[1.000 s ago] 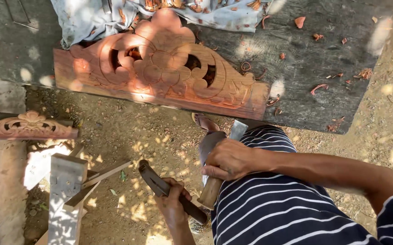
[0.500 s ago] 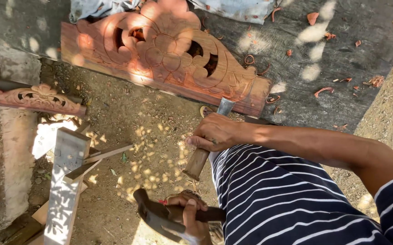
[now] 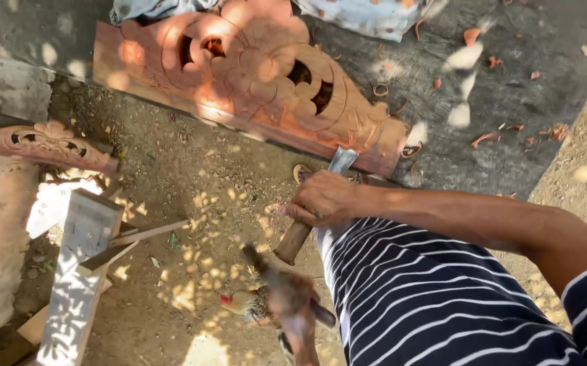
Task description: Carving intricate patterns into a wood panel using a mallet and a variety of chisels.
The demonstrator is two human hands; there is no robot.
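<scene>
Right hand (image 3: 322, 198) now closed on chisel (image 3: 314, 207) set against carved panel (image 3: 252, 88) at slab edge, left hand (image 3: 298, 313) gripping blurred mallet (image 3: 266, 281), swung lower than before.

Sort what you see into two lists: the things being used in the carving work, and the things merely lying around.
In use:
- right hand gripping the chisel
- left hand, blurred, holding a dark mallet
- large carved wooden panel

Lying about:
- small carved piece
- pale wood offcuts
- wood shavings
- cloth
</scene>
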